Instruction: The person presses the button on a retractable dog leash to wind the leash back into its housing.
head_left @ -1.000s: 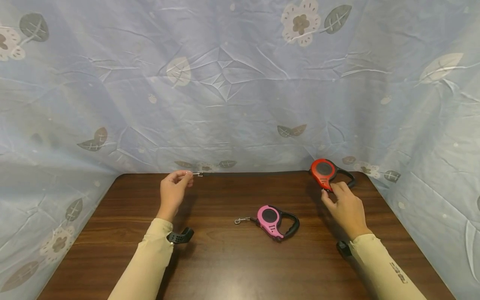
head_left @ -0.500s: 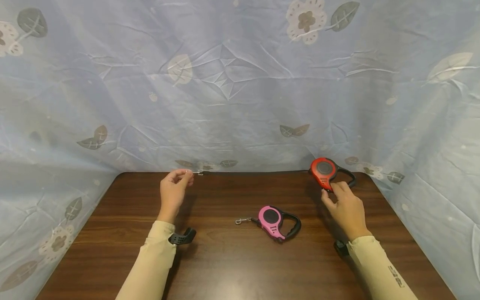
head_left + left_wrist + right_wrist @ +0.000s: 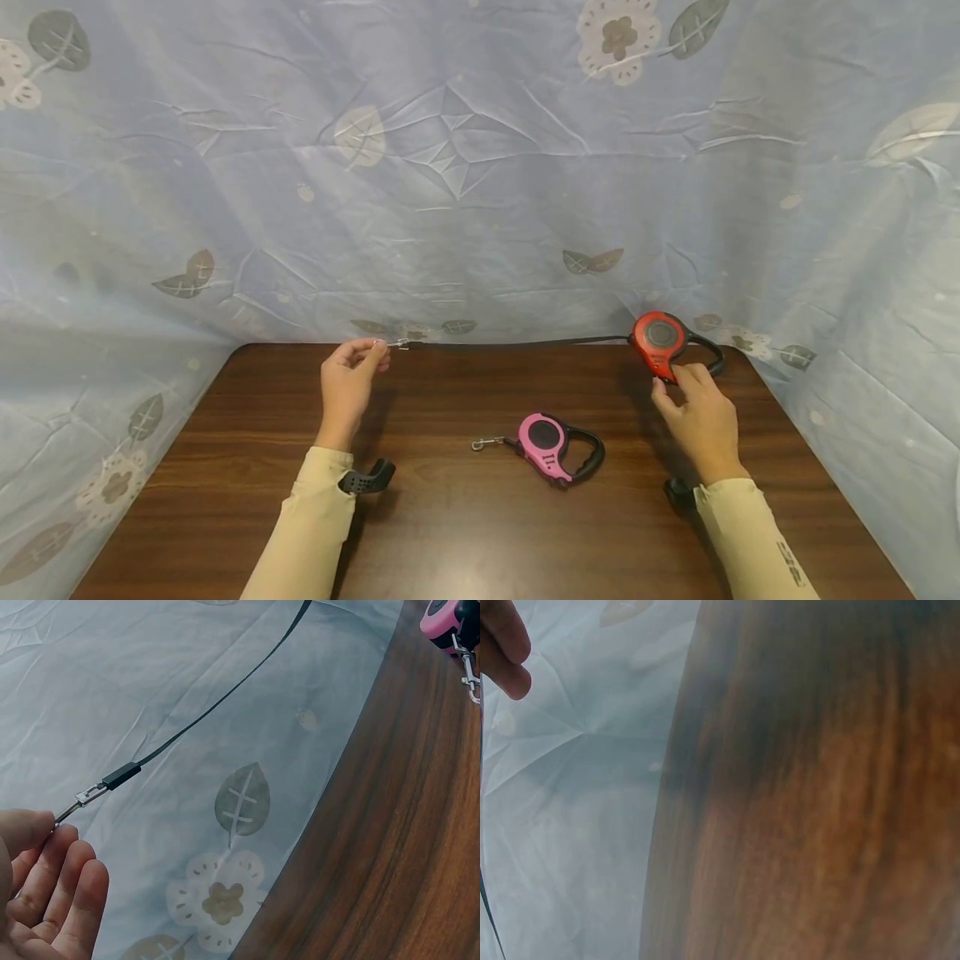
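Note:
The left hand point(image 3: 348, 387) pinches a silver metal clip point(image 3: 399, 343) between thumb and forefinger at the table's far left; in the left wrist view the clip point(image 3: 91, 793) joins a black cord point(image 3: 225, 696). That cord point(image 3: 517, 343) stretches along the far edge to a red leash case point(image 3: 661, 335) with a black handle. The right hand point(image 3: 701, 421) pinches the case's lower end between thumb and fingers. In the right wrist view only fingertips point(image 3: 506, 652) show, with the case out of sight.
A pink leash case point(image 3: 543, 442) with a black handle and a silver clip point(image 3: 487, 442) lies mid-table. Beyond the brown table point(image 3: 465, 533) hangs a pale blue patterned cloth point(image 3: 450, 233), which also rises along both sides.
The red case and the right hand have shifted slightly to the right. More of the black cord now shows between case and clip. The left hand has hardly moved.

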{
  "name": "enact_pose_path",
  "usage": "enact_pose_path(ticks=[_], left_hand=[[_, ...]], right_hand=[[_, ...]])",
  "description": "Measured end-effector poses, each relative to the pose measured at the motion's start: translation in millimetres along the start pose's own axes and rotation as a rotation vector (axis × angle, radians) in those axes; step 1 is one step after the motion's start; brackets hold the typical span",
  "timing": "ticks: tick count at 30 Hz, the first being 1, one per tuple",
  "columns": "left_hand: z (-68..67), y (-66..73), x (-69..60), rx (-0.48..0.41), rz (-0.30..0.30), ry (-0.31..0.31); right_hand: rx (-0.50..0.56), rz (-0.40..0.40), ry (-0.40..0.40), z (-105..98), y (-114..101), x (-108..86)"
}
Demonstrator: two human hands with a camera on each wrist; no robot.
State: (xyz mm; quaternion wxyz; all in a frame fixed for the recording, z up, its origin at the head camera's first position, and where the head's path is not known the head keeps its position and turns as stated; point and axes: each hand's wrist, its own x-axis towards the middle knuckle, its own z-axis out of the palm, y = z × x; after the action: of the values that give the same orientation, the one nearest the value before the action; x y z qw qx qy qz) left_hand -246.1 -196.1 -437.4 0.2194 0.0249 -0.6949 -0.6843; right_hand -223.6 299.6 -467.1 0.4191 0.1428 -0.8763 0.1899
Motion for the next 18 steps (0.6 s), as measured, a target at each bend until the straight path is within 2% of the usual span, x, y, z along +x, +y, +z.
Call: enact_pose_path(ticks=[8, 13, 18], left_hand=[[-1.7, 5.6, -1.2, -0.021, 0.011, -0.007], [-1.4, 7.3, -0.8, -0.020, 0.001, -0.015], [-1.2, 7.2, -1.8, -0.035, -0.006, -0.020]], right_hand=[[0.008, -0.006, -0.002, 2.3, 1.1, -1.6], [0.006, -0.016, 0.010, 1.0, 1.1, -4.0], [-0.005, -0.026, -0.010, -1.1, -1.1, -2.7]])
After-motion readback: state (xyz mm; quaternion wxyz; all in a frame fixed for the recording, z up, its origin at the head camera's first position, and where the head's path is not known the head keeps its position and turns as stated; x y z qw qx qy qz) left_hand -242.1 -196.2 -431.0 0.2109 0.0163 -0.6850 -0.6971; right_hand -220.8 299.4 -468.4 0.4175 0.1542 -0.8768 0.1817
